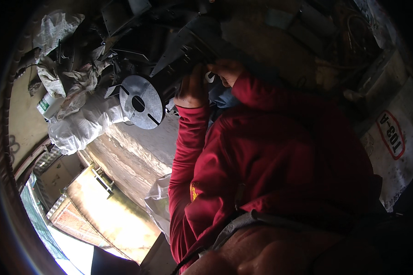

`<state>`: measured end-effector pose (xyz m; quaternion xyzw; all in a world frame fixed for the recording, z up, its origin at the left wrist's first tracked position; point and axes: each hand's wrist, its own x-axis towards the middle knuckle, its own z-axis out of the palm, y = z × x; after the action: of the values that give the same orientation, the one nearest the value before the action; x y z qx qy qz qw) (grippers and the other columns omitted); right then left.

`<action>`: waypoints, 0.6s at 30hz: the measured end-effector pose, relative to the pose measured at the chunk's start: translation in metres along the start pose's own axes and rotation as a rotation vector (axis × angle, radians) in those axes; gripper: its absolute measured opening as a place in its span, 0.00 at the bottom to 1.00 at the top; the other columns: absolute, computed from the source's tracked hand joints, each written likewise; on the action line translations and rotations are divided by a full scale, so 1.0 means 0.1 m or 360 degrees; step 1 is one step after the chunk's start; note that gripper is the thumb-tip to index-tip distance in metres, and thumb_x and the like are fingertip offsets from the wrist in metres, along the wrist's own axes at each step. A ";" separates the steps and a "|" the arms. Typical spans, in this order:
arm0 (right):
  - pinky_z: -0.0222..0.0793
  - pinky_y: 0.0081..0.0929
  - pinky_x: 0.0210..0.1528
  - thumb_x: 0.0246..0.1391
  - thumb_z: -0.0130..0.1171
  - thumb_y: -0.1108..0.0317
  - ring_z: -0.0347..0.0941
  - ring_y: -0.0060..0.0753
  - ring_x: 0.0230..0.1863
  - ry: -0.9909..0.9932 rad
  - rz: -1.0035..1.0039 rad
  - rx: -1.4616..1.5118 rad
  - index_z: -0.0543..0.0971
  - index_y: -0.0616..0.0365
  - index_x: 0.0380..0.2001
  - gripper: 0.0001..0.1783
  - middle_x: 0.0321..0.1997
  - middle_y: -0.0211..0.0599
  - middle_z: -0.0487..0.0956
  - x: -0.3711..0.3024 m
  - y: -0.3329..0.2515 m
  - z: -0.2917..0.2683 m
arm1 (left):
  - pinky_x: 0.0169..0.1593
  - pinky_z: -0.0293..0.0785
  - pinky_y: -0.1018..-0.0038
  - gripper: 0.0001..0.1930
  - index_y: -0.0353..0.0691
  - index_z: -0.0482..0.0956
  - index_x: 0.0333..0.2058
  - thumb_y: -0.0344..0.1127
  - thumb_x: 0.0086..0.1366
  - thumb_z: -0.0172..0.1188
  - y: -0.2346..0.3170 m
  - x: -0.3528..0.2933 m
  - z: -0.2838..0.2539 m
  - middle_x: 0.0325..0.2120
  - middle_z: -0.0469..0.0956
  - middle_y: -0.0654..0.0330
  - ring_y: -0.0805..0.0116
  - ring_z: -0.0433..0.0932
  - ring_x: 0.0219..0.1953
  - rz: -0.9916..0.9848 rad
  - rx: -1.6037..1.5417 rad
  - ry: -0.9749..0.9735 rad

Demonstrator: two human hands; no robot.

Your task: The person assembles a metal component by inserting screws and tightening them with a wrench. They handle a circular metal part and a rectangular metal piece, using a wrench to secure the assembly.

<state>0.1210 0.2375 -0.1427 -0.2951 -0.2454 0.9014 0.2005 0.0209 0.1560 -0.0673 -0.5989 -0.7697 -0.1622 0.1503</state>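
Beyond a red jacket (280, 151), a grey slotted disc (150, 101) is seen just beside the curled left hand (192, 90), which is held near the bent right hand (228, 71), a small pale piece (210, 77) being seen between them, though whether anything is gripped cannot be told.

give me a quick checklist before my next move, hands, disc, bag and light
1. Both hands in view: ok, left hand and right hand are close together.
2. Grip on the small white object between them: cannot tell, fingers and shadow hide any contact.
3. Left hand clear of the round, slotted grey metal disc: ok, a gap shows between them.
4. Crumpled white plastic bag clear of the hands: ok, it lies left of the disc.
5. Light at the fingertips: not ok, deep shadow there.
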 end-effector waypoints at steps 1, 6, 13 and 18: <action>0.47 0.20 0.13 0.48 0.67 0.54 0.57 0.14 0.11 0.0008 -0.0037 -0.0053 0.76 0.50 0.19 0.15 0.12 0.19 0.65 0.00 -0.01 0.01 | 0.29 0.76 0.68 0.16 0.44 0.80 0.41 0.29 0.51 0.65 0.00 -0.02 0.01 0.31 0.80 0.58 0.58 0.80 0.26 0.0004 -0.0050 0.0053; 0.46 0.20 0.13 0.46 0.68 0.51 0.56 0.14 0.11 0.0039 -0.0047 -0.0122 0.76 0.50 0.19 0.17 0.13 0.19 0.65 0.03 -0.01 -0.01 | 0.32 0.77 0.67 0.19 0.40 0.76 0.47 0.29 0.54 0.64 -0.02 -0.07 -0.09 0.40 0.79 0.53 0.56 0.80 0.33 0.0028 -0.0362 0.0129; 0.38 0.17 0.12 0.51 0.65 0.53 0.46 0.09 0.10 0.0002 0.0234 -0.0106 0.73 0.52 0.25 0.16 0.11 0.15 0.54 0.06 -0.05 0.03 | 0.30 0.71 0.79 0.10 0.36 0.76 0.43 0.32 0.65 0.55 0.00 -1.01 -0.30 0.31 0.78 0.65 0.77 0.75 0.27 -0.1281 -0.1762 -0.0690; 0.38 0.17 0.12 0.50 0.65 0.55 0.44 0.09 0.11 -0.0008 0.0226 -0.0100 0.77 0.54 0.29 0.14 0.12 0.15 0.53 0.13 0.00 -0.09 | 0.28 0.71 0.77 0.18 0.38 0.72 0.53 0.25 0.63 0.52 -0.13 -1.16 -0.42 0.26 0.78 0.58 0.73 0.75 0.25 -0.0488 -0.0910 -0.0575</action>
<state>0.1166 0.2473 -0.1546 -0.3157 -0.2523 0.9060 0.1260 0.0375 0.0343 -0.0799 -0.5133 -0.7882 -0.2830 -0.1873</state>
